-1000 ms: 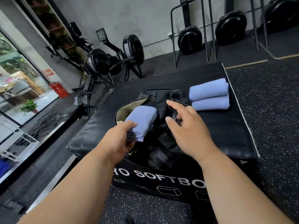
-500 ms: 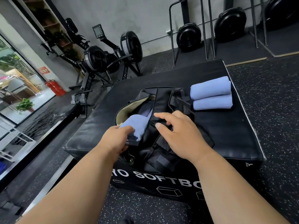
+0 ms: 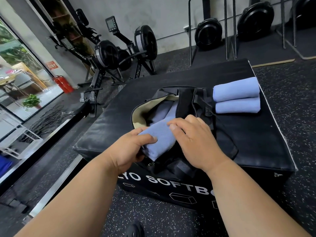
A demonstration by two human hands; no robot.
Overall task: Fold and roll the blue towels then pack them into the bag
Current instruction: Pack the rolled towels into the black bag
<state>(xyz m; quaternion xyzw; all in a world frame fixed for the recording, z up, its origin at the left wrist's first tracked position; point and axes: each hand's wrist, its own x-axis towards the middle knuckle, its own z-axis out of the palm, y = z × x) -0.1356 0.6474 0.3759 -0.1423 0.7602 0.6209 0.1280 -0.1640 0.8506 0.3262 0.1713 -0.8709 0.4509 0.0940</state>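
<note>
Blue towel [image 3: 159, 135], rolled, half inside bag [image 3: 186, 98]

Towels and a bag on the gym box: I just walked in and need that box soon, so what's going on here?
A person is packing rolled blue towels into a black bag on the soft box. The left hand grips one rolled towel at the bag's opening while the right hand rests its fingers on it. At least one towel looks already inside. Two more rolled towels wait beside the bag.
</note>
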